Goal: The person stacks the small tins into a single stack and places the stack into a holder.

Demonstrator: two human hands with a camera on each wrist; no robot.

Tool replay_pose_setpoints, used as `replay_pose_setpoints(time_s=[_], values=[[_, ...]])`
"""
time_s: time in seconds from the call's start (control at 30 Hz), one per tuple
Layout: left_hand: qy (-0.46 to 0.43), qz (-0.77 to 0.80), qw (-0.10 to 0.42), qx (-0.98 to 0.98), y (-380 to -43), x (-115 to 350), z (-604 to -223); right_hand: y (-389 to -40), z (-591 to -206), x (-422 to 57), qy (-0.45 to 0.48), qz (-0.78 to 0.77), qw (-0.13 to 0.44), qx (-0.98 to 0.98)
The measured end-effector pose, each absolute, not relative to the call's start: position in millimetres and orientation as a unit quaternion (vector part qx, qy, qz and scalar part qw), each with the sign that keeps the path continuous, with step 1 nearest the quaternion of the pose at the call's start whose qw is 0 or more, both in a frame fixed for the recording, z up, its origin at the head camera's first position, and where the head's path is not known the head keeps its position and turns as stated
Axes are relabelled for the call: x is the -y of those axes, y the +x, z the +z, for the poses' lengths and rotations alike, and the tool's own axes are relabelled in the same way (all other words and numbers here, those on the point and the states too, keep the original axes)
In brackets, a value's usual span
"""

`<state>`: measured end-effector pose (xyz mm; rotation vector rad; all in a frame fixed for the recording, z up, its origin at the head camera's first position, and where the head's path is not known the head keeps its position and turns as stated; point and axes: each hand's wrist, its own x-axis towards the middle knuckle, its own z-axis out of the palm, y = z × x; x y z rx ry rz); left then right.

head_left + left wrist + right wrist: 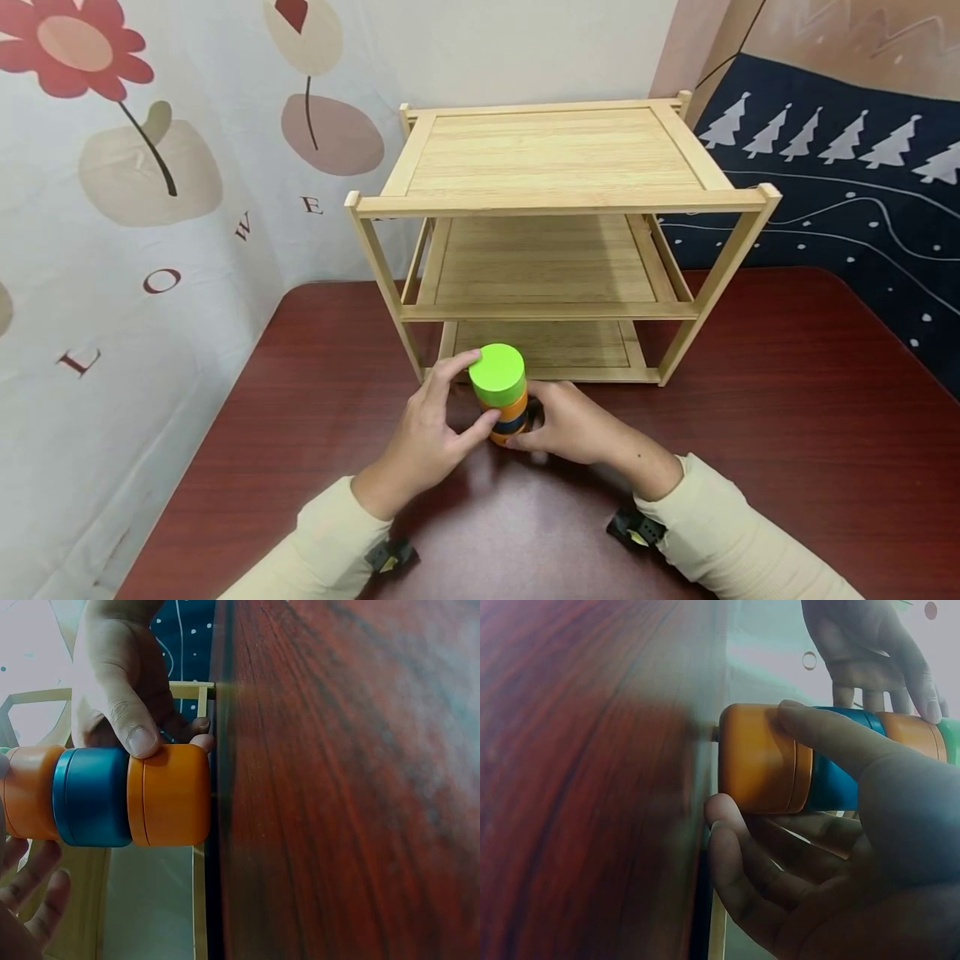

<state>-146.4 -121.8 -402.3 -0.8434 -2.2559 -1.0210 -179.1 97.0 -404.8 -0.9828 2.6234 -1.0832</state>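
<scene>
Just in front of the shelf rack, a stack of small round lidded containers stands upright over the table. Its top one is bright green (498, 371), then come an upper orange container (911, 733), a blue one (96, 796) and a bottom orange one (174, 796). My left hand (435, 425) holds the upper part from the left, index finger at the green rim and thumb at the upper orange container. My right hand (573, 425) grips the bottom orange container from the right, its thumb across the side and its fingers curled behind and beneath.
A three-tier pale wooden shelf rack (551, 204) stands behind the stack on the dark red table (795, 450). A white printed cloth (187, 250) hangs at the left and a navy cloth with trees (847, 200) at the right.
</scene>
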Motion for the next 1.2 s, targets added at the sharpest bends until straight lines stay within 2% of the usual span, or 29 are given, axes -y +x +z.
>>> replay_pose_setpoints(time_s=[0.6, 1.0, 1.2], values=[[-0.317, -0.368, 0.257, 0.836, -146.6, 121.5, -402.6, -178.6, -404.5, -96.9, -0.329, -0.361, 0.077, -0.869], [-0.315, -0.365, 0.254, 0.839, -146.9, 121.6, -403.5, -178.3, -402.6, -98.0, -0.314, -0.373, 0.112, -0.866], [-0.314, -0.362, 0.252, 0.84, -146.9, 121.7, -403.8, -178.6, -402.8, -98.2, -0.312, -0.365, 0.105, -0.871]])
